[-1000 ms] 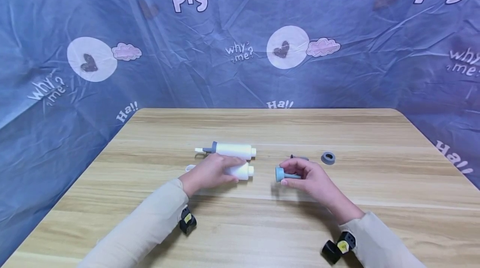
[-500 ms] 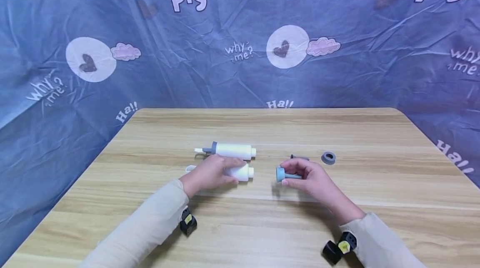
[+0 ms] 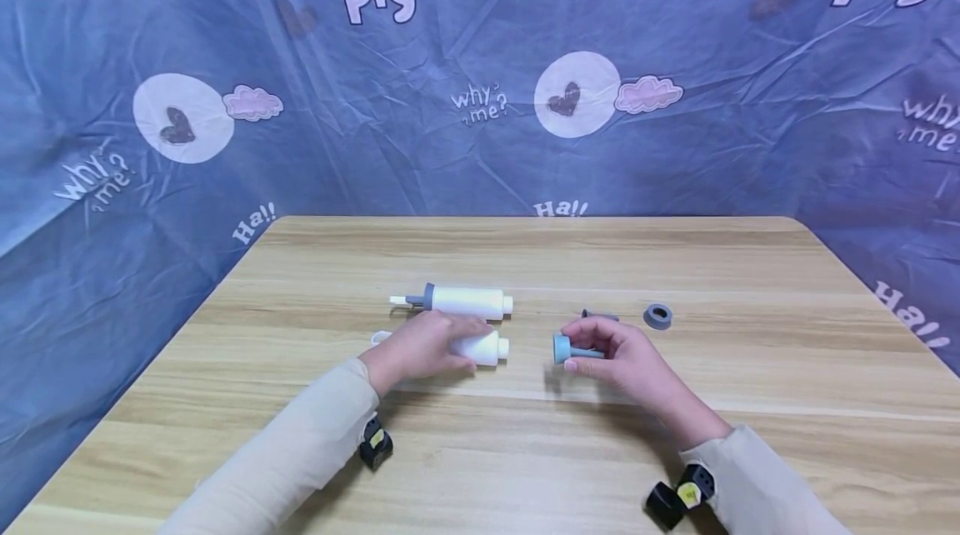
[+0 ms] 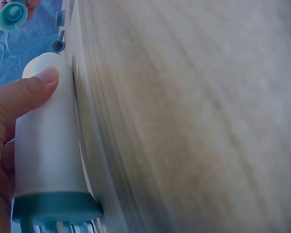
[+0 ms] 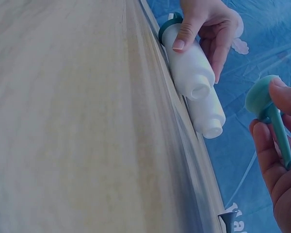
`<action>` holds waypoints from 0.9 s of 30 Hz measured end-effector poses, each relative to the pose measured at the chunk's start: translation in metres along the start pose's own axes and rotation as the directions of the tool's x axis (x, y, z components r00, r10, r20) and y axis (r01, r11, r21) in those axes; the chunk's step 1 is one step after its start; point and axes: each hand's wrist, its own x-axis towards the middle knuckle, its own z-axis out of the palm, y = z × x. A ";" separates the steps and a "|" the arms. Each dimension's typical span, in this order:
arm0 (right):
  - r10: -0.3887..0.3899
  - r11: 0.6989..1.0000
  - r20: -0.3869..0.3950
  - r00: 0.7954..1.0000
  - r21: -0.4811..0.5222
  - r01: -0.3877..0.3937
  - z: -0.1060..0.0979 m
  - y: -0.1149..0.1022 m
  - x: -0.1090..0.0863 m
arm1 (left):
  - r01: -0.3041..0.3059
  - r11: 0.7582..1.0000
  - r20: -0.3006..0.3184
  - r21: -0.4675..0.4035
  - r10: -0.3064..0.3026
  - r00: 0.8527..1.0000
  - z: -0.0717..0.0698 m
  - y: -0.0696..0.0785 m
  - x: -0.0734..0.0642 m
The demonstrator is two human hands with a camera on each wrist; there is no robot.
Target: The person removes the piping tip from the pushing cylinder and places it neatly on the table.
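Observation:
My left hand [image 3: 427, 343] grips a white plastic bottle [image 3: 480, 347] that lies on its side, neck to the right. In the left wrist view the thumb presses along the bottle [image 4: 48, 155], whose far end has a teal-looking collar; the other fingers are mostly hidden behind it. My right hand [image 3: 626, 360] pinches a light-blue funnel-shaped piece [image 3: 561, 348] between thumb and fingers, just above the table. Its wide cup faces the bottle's neck, a gap apart. The right wrist view shows the piece's thin stem [image 5: 280, 138] running back along the fingers.
A second white bottle [image 3: 467, 302] with a grey-blue collar lies just behind the first. Beyond my right hand are a grey ring [image 3: 657, 317] and a small dark funnel-like piece [image 3: 600, 316], partly hidden. A blue printed cloth [image 3: 480, 160] hangs behind the wooden table [image 3: 480, 468].
The neck end of the gripped bottle has shifted very slightly towards me. Both hands stay almost still, and the right keeps its pinch on the funnel-shaped piece.

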 end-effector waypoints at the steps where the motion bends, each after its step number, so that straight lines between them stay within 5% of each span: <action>1: 0.000 1.000 -0.001 1.000 -0.001 0.000 0.000 0.000 0.000 | 0.000 1.000 0.005 0.012 0.000 1.000 0.000 0.000 0.000; 7: 0.001 1.000 0.002 1.000 0.001 -0.001 0.001 -0.002 0.000 | -0.036 0.995 0.007 0.095 0.035 0.999 -0.001 0.002 -0.001; 12: 0.001 1.000 0.006 1.000 0.000 -0.001 0.002 -0.003 0.001 | -0.065 0.994 -0.083 0.084 0.072 0.994 0.000 0.004 -0.001; 15: 0.000 1.000 0.007 1.000 -0.001 0.000 0.003 -0.005 0.001 | -0.108 0.994 -0.190 0.032 0.112 0.975 0.002 0.007 0.002; 18: 0.003 1.000 0.008 1.000 -0.001 -0.003 0.004 -0.007 0.001 | -0.177 0.983 -0.303 -0.051 0.154 0.941 0.005 0.011 0.005; 21: 0.004 1.000 0.011 1.000 0.003 -0.004 0.005 -0.009 0.002 | -0.201 0.959 -0.368 -0.201 0.117 0.923 0.006 0.019 0.010; 24: 0.000 1.000 0.016 1.000 0.012 0.000 0.006 -0.012 0.002 | -0.164 0.909 -0.364 -0.383 0.015 0.931 0.006 0.030 0.015; 27: -0.011 1.000 0.018 1.000 0.022 0.011 0.007 -0.015 0.002 | -0.113 0.833 -0.321 -0.541 -0.081 0.944 0.006 0.042 0.019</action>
